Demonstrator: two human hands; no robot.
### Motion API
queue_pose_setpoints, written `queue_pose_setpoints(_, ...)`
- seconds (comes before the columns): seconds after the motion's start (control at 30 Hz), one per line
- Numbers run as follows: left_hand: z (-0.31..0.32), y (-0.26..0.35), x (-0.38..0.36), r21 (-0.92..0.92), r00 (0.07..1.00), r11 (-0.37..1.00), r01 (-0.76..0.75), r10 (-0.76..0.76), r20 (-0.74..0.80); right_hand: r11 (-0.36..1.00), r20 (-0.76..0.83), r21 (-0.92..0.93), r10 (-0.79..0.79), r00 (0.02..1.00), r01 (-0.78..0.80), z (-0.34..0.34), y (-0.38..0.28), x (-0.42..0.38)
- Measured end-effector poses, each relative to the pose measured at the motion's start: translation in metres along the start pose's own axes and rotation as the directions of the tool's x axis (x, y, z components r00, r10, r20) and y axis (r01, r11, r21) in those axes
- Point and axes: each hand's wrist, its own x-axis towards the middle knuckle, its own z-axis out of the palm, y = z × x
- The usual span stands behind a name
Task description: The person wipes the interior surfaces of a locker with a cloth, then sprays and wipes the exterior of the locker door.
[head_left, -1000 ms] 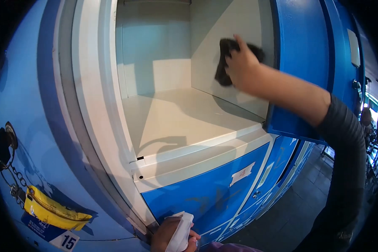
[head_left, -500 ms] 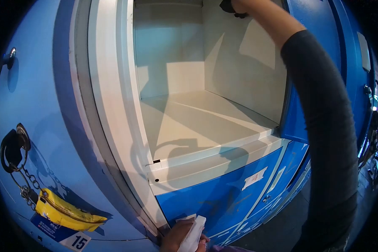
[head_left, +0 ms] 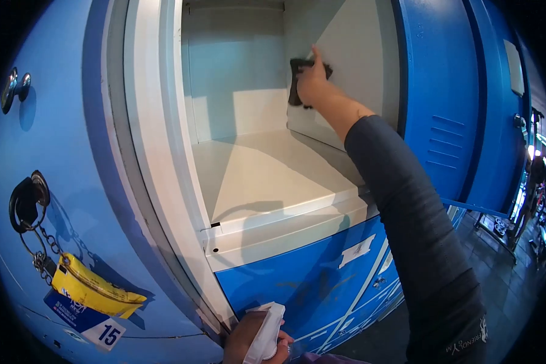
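My right hand (head_left: pixel 311 86) is inside the open locker compartment (head_left: pixel 267 176), holding a dark cloth (head_left: pixel 295 91) flat against the right inner wall. Its index finger points upward along that wall. At the bottom edge of the view, my left hand (head_left: pixel 283 350) is wrapped round a white plastic object (head_left: pixel 266 333), which looks like the head of a spray bottle. Most of this object and part of the hand are cut off by the frame. The left hand is in front of the blue lower locker door (head_left: pixel 309 285).
A blue door (head_left: pixel 434 121) stands open to the right. On the left, a blue door (head_left: pixel 48 151) carries a metal ring with a chain, a yellow pouch (head_left: pixel 94 288) and a tag (head_left: pixel 85 318) numbered 15. Dark floor (head_left: pixel 497 261) and equipment show at far right.
My right hand has come down from the top edge with the cloth, now lower on the inner right wall. The view has shifted slightly. My left hand still grips the white object.
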Motion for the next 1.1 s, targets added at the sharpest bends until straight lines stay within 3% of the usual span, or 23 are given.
queue_pose_setpoints(0.03,0.0,-0.004,0.0,0.013,0.999,0.999,0.034,-0.034,-0.009,0.997,-0.044,0.003,0.072,0.996,-0.072,-0.007,0.009,-0.001)
queue_pose_setpoints(0.13,-0.003,-0.004,0.004,0.239,0.96,0.935,-0.26,0.278,-0.041,0.962,-0.17,0.037,0.274,0.947,-0.272,-0.059,0.072,-0.012)
queue_pose_setpoints(0.23,0.001,0.003,-0.001,-0.066,0.987,0.987,0.145,-0.15,-0.063,0.938,-0.198,0.083,0.348,0.916,-0.338,-0.086,0.137,0.001)
queue_pose_setpoints(0.27,-0.001,0.005,0.001,0.013,0.991,0.992,0.127,-0.126,-0.041,0.93,-0.194,0.08,0.368,0.909,-0.359,-0.093,0.146,-0.004)
queue_pose_setpoints(0.33,-0.005,0.007,0.006,0.169,0.996,0.982,0.085,-0.087,0.009,0.896,-0.256,0.136,0.443,0.859,-0.422,-0.066,0.15,0.066)
queue_pose_setpoints(0.43,-0.009,0.009,0.011,0.339,0.996,0.937,-0.081,0.064,0.062,0.94,-0.244,0.113,0.34,0.908,-0.322,-0.039,0.105,0.088)
queue_pose_setpoints(0.47,-0.008,0.01,0.01,0.271,1.0,0.962,-0.016,0.014,0.009,0.968,-0.311,0.166,0.232,0.922,-0.187,-0.055,0.085,0.01)
queue_pose_setpoints(0.5,-0.003,0.01,0.007,0.197,0.998,0.979,0.045,-0.038,-0.04,0.973,-0.383,0.123,0.227,0.895,-0.194,-0.04,0.064,0.018)
queue_pose_setpoints(0.53,-0.001,0.01,0.007,0.119,0.992,0.988,0.1,-0.09,-0.087,0.977,-0.316,0.184,0.166,0.934,-0.111,-0.031,0.048,0.024)
queue_pose_setpoints(0.63,-0.012,0.022,0.025,0.525,0.958,0.801,-0.286,0.247,0.146,0.99,-0.154,0.142,0.014,0.988,0.009,-0.031,0.02,0.014)
queue_pose_setpoints(0.67,-0.011,0.018,0.023,0.49,0.971,0.839,-0.238,0.211,0.11,0.989,-0.116,0.144,-0.015,0.993,0.032,-0.032,0.017,0.012)
queue_pose_setpoints(0.73,-0.007,0.007,0.013,0.411,0.991,0.901,-0.135,0.129,0.044,0.972,-0.166,0.228,0.1,0.981,-0.061,-0.032,0.025,0.014)
queue_pose_setpoints(0.8,0.003,0.011,0.011,0.181,0.994,0.981,0.067,-0.05,-0.1,0.963,-0.289,0.22,0.218,0.932,-0.157,-0.03,0.037,0.027)
queue_pose_setpoints(0.83,0.006,0.012,0.011,0.053,0.976,0.986,0.16,-0.15,-0.155,0.958,-0.276,0.245,0.215,0.937,-0.148,-0.04,0.052,0.022)
queue_pose_setpoints(0.97,0.002,0.0,0.016,0.466,0.995,0.884,0.038,0.008,-0.098,0.919,-0.126,0.331,0.268,0.955,-0.214,-0.081,0.103,0.03)
queue_pose_setpoints(1.03,0.003,-0.004,0.014,0.636,0.997,0.771,-0.021,0.062,-0.042,0.924,-0.289,0.332,0.291,0.912,-0.19,-0.06,0.079,0.04)
queue_pose_setpoints(1.1,-0.005,-0.003,0.011,0.619,0.999,0.785,-0.032,0.015,0.032,0.953,-0.403,0.283,0.225,0.887,-0.113,-0.036,0.056,0.046)
